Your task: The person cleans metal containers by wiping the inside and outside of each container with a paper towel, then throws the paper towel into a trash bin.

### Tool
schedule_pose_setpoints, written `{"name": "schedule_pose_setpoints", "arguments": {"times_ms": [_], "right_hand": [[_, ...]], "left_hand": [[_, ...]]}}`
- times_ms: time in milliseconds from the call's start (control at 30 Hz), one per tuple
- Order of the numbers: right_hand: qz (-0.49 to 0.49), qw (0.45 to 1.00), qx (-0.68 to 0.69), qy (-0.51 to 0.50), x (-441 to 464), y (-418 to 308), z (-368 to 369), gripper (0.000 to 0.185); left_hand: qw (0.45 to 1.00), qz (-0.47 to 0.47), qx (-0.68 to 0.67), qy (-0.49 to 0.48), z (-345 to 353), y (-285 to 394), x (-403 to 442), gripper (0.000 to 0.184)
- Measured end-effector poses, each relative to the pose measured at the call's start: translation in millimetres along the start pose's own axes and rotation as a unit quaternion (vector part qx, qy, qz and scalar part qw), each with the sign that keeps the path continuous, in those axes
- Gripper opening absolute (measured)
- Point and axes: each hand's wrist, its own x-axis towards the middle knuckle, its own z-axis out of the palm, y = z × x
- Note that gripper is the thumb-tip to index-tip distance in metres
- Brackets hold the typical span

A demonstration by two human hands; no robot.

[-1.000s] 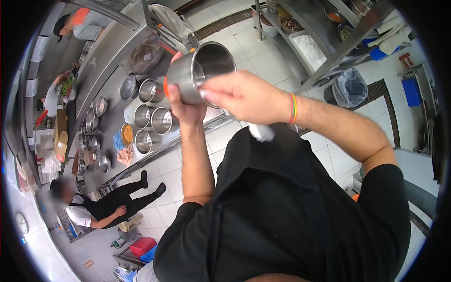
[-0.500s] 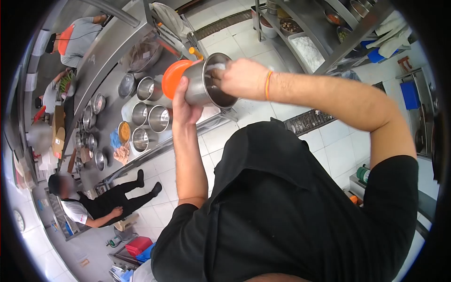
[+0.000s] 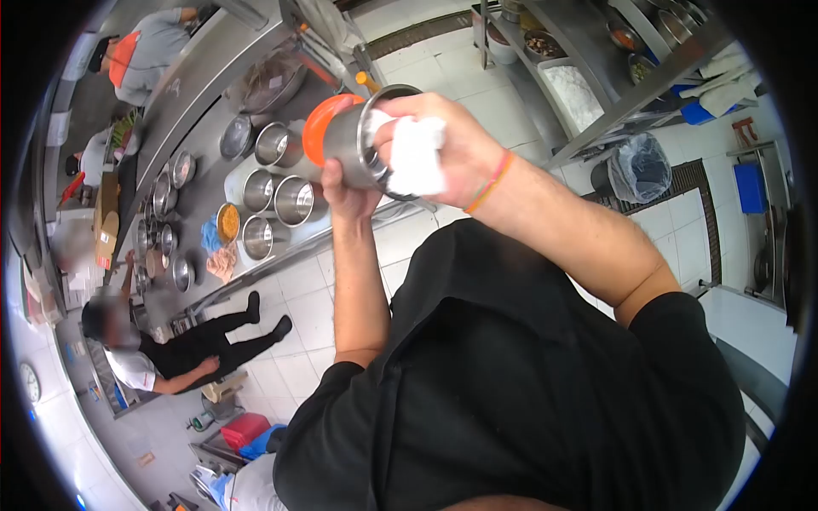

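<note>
My left hand (image 3: 345, 189) is closed around the side of a cylindrical steel container (image 3: 348, 149), holding it up tilted with its mouth to the right. At that mouth is my right hand (image 3: 456, 140), gripping a crumpled white cloth (image 3: 417, 155). Part of the cloth presses on the rim, and some fingers are hidden behind it. Just behind the container shows an orange round plastic piece (image 3: 317, 128); whether it touches the container I cannot tell.
On the steel counter (image 3: 200, 128) to the left stand several steel pots (image 3: 295, 201), a container of orange-yellow food (image 3: 227, 222) and a pink cloth (image 3: 221, 262). A co-worker (image 3: 183, 349) stands beyond the counter's end. To the right are a shelf rack (image 3: 588, 145) and a lined bin (image 3: 635, 169).
My right hand has drawn out of the container to its rim, bringing the white cloth into fuller view. My right elbow has dropped. The left hand still grips the container.
</note>
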Motion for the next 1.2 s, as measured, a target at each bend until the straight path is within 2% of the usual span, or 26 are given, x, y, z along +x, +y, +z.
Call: {"name": "schedule_pose_setpoints", "arguments": {"times_ms": [67,100,167,233,267,300,333,367,400,500,533,567,633,667,700,767,800,900,933,1033,1067,1133,1167,1200], "right_hand": [[0.010,1.000,-0.016,-0.024,5.5,1.0,-22.6,0.018],[0.049,0.997,-0.032,-0.041,8.3,-0.1,-35.0,0.017],[-0.057,0.994,-0.082,0.041,5.1,6.8,-21.2,0.014],[-0.136,0.939,-0.312,0.050,25.4,14.2,-33.4,0.015],[-0.181,0.888,-0.420,0.049,39.4,14.9,-44.8,0.017],[-0.210,0.818,-0.536,-0.010,51.7,10.6,-66.7,0.019],[-0.246,0.696,-0.674,-0.022,59.3,10.5,-86.6,0.024],[-0.273,0.551,-0.788,-0.035,63.9,11.3,-100.6,0.030],[-0.280,0.547,-0.784,-0.092,61.6,14.5,-104.7,0.039],[-0.303,0.556,-0.767,-0.103,63.2,39.6,-107.0,0.045],[-0.375,0.507,-0.754,-0.185,72.2,46.1,-103.1,0.044],[-0.236,0.614,-0.739,-0.146,69.3,46.6,-101.4,0.041],[0.051,0.762,-0.644,-0.048,52.6,47.4,-47.8,0.035],[0.063,0.824,-0.558,-0.072,61.6,54.3,-52.5,0.027],[0.084,0.868,-0.475,-0.118,70.6,51.6,-53.8,0.027],[0.129,0.926,-0.292,-0.203,84.7,45.2,-54.0,0.029],[0.094,0.915,-0.353,-0.172,79.2,50.6,-24.2,0.035],[0.059,0.878,-0.448,-0.157,88.2,68.1,-5.7,0.033],[0.037,0.834,-0.527,-0.160,95.0,73.2,-3.4,0.028],[-0.116,0.726,-0.646,-0.206,114.9,92.3,3.4,0.028],[-0.096,0.714,-0.667,-0.193,121.3,91.3,6.8,0.030],[-0.168,0.578,-0.769,-0.215,138.6,92.4,9.2,0.030],[-0.201,0.501,-0.816,-0.205,142.4,91.9,6.1,0.032],[-0.271,0.460,-0.815,-0.226,149.4,98.0,-5.1,0.034]], "left_hand": [[1.000,-0.006,0.022,-0.001,-16.3,-3.3,-7.0,0.100],[0.999,-0.023,0.023,0.009,-23.9,-3.7,-13.1,0.098],[0.997,-0.051,-0.042,0.028,-19.4,-6.3,-16.7,0.095],[0.994,-0.074,-0.048,0.058,-17.8,-5.7,-21.2,0.090],[0.995,-0.079,-0.018,0.050,-20.5,-0.4,-23.4,0.089],[0.995,-0.085,0.012,0.040,-23.6,4.4,-23.3,0.088],[0.992,-0.120,0.022,0.023,-36.0,3.7,-27.0,0.081],[0.986,-0.131,0.100,0.019,-38.6,5.1,-29.8,0.077],[0.984,-0.138,0.109,0.031,-38.0,6.1,-33.8,0.074],[0.978,-0.146,0.141,0.039,-44.4,16.0,-40.1,0.063],[0.971,-0.140,0.191,0.033,-48.2,19.1,-41.0,0.072],[0.977,-0.148,0.149,0.039,-50.4,23.3,-46.8,0.069],[0.984,-0.159,0.070,0.040,-58.6,37.0,-51.4,0.063],[0.988,-0.134,0.063,0.033,-65.6,40.6,-52.9,0.070],[0.991,-0.113,0.049,0.051,-72.3,46.7,-51.9,0.073],[0.993,-0.072,0.022,0.091,-86.0,61.1,-54.9,0.079],[0.992,-0.059,0.029,0.108,-93.4,67.8,-56.7,0.084],[0.992,-0.024,0.060,0.110,-111.3,81.0,-62.4,0.086],[0.990,-0.022,0.080,0.116,-115.5,87.2,-64.0,0.089],[0.978,-0.001,0.162,0.130,-131.0,98.2,-65.9,0.093],[0.968,-0.004,0.213,0.133,-135.1,104.5,-66.8,0.093],[0.944,-0.014,0.309,0.117,-145.4,127.4,-62.5,0.093],[0.934,-0.026,0.351,0.060,-180.2,135.8,-64.8,0.087],[0.935,-0.108,0.324,0.096,-166.2,155.8,-63.3,0.084]]}}
